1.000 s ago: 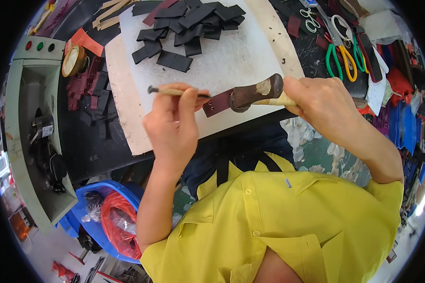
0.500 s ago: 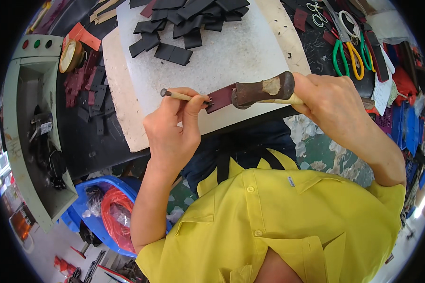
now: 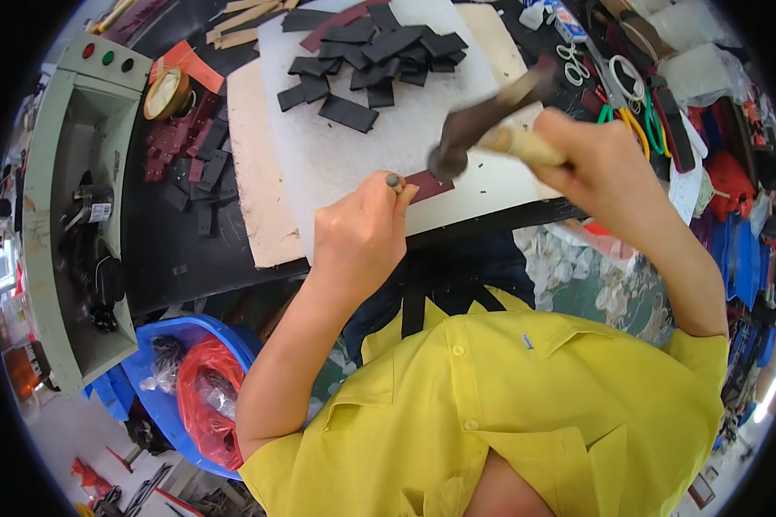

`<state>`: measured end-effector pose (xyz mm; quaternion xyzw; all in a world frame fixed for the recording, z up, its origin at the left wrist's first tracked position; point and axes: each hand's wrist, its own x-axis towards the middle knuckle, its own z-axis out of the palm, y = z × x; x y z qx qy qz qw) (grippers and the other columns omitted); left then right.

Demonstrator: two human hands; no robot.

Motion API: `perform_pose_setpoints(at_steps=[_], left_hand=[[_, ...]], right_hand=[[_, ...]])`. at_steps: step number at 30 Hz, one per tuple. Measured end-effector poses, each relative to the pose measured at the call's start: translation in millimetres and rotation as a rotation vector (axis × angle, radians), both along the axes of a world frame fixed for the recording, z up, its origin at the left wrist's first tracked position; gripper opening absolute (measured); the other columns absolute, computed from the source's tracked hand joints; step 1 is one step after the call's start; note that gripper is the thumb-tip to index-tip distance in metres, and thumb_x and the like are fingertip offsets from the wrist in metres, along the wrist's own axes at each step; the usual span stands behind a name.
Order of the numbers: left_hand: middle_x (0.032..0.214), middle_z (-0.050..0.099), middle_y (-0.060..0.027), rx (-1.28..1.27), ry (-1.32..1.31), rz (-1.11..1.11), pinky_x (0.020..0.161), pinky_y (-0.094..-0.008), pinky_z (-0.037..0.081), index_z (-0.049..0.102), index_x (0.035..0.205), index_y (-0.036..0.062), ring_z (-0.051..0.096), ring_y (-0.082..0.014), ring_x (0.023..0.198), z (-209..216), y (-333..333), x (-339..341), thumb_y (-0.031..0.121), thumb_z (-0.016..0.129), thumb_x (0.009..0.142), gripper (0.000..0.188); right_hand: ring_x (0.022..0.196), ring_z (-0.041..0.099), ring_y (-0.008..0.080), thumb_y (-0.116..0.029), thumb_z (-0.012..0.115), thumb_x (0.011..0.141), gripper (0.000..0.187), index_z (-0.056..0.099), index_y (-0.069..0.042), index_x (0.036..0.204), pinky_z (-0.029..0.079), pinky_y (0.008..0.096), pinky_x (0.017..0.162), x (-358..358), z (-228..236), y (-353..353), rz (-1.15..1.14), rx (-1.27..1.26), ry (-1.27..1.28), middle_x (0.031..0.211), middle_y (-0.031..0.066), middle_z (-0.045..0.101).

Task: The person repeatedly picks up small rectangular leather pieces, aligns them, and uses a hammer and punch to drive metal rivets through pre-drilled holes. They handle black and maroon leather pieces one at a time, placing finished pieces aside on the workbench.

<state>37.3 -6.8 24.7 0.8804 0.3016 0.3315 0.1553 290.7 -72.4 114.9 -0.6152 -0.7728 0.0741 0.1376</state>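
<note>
My left hand [image 3: 359,233] is closed around a slim punch [image 3: 394,182] with a round metal end that points up toward the camera. The punch's lower tip is hidden by my fingers. Under and beside those fingers lies a flat maroon leather strip [image 3: 431,187] on a white board [image 3: 319,172]. My right hand [image 3: 588,164] grips the pale handle of a hammer [image 3: 459,138]. The dark hammer head, partly blurred, hangs above the right end of the strip, up and to the right of the punch.
Folded black strips [image 3: 379,52] are heaped at the board's far side. Left of the board lie punched maroon pieces [image 3: 177,142], black pieces [image 3: 211,168] and a tape roll [image 3: 165,93]. Scissors [image 3: 634,121] lie far right. A blue tub [image 3: 159,370] stands low left, beside a grey metal box [image 3: 52,250].
The hammer has swung up and tilted. The punch now stands upright, its end toward the camera, where before it lay slanted left. The view has shifted slightly.
</note>
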Motion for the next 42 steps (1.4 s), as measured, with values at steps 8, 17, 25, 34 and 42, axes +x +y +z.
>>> perform_pose_setpoints(at_steps=[8,17,25,34,42], left_hand=[[0.068,0.061,-0.0097,-0.013,0.008,-0.016,0.047,-0.0343,0.046,0.054,0.083,0.002,0.061,-0.0291,0.054,3,1,4,0.004,0.069,0.088,0.015],[0.073,0.066,-0.0106,0.001,0.016,0.036,0.049,-0.0337,0.048,0.054,0.083,0.0009,0.063,-0.0283,0.055,-6,-6,0,0.003,0.065,0.091,0.014],[0.082,0.067,-0.0105,-0.515,-0.371,0.099,0.06,-0.028,0.057,0.053,0.09,-0.0026,0.075,-0.0204,0.076,-2,6,-4,0.002,0.06,0.096,0.011],[0.083,0.071,-0.0123,-0.483,-0.246,0.106,0.071,-0.0261,0.058,0.059,0.094,-0.0069,0.073,-0.0166,0.078,-2,7,-3,0.004,0.061,0.097,0.011],[0.076,0.068,-0.0108,-0.162,-0.068,0.108,0.055,-0.0274,0.052,0.059,0.087,-0.0019,0.07,-0.0197,0.063,-2,1,0,0.001,0.068,0.09,0.011]], right_hand=[[0.052,0.06,0.0295,-0.015,0.067,0.09,0.011,0.061,-0.005,0.092,0.044,0.0392,0.048,-13,26,12,0.043,0.111,0.538,0.056,0.0094,0.057],[0.064,0.064,0.0385,-0.014,0.071,0.081,0.025,0.05,-0.005,0.09,0.05,0.0466,0.056,-13,-29,-4,0.041,-0.05,-0.048,0.064,0.0159,0.061],[0.062,0.064,0.033,-0.01,0.069,0.082,0.024,0.046,-0.007,0.09,0.048,0.0425,0.052,-20,-31,-4,0.077,-0.066,-0.135,0.064,0.0114,0.06],[0.06,0.062,0.0328,-0.009,0.068,0.081,0.024,0.046,-0.007,0.09,0.046,0.0424,0.05,-17,-34,-5,0.088,-0.029,-0.093,0.063,0.011,0.058],[0.062,0.063,0.0341,-0.01,0.069,0.081,0.023,0.048,-0.006,0.089,0.047,0.0433,0.051,-14,-29,-2,0.075,-0.017,-0.057,0.064,0.0126,0.059]])
